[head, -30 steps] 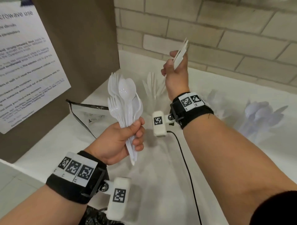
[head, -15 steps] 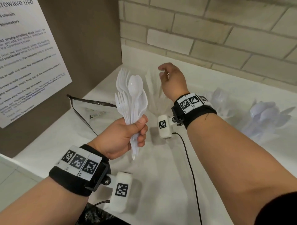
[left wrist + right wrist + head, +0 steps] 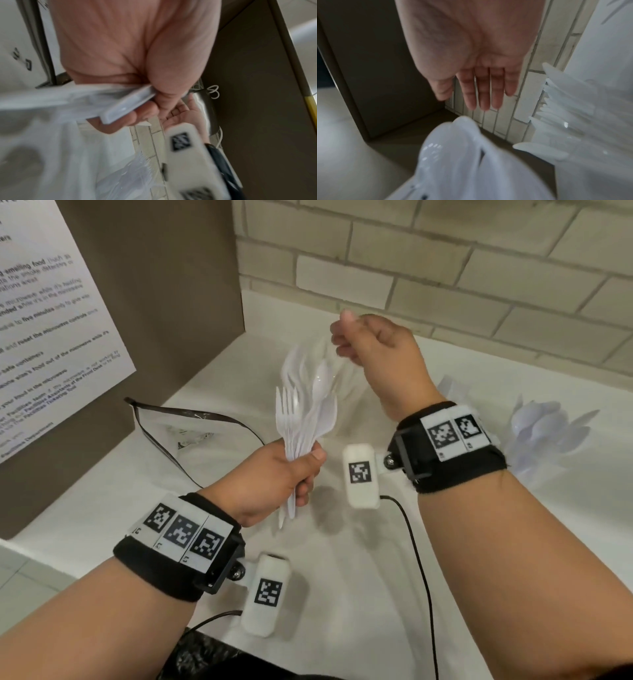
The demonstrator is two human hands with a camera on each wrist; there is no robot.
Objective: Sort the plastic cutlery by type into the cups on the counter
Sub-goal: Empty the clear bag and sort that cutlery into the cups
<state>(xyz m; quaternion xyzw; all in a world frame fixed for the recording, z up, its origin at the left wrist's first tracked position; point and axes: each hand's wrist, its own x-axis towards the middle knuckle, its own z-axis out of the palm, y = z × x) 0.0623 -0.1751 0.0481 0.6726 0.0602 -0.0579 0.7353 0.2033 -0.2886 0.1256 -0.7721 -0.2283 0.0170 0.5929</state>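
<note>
The left hand, at the centre of the head view, has its fingers and thumb wrapped round the handles of a bundle of white plastic cutlery, forks and spoons mixed, standing nearly upright with the heads fanned toward the top of the frame. The right hand hangs just above and to the right of those heads; in the right wrist view its fingers are straight and relaxed with nothing in them, though in the head view they look loosely bent. The coming move likely turns on this: the bundle's long axis points up at the right hand from below and to the left, so that hand is the one placed to pluck a single piece by its head end. Behind the bundle a cup of forks is partly hidden on the white bench; a cup at the right edge holds what look like spoons, and another faint cup shows behind the right wrist. A clear bag lies at centre left. The notice at upper left reads in part "five minutes" and "microwave"; the rest is too blurred.
</note>
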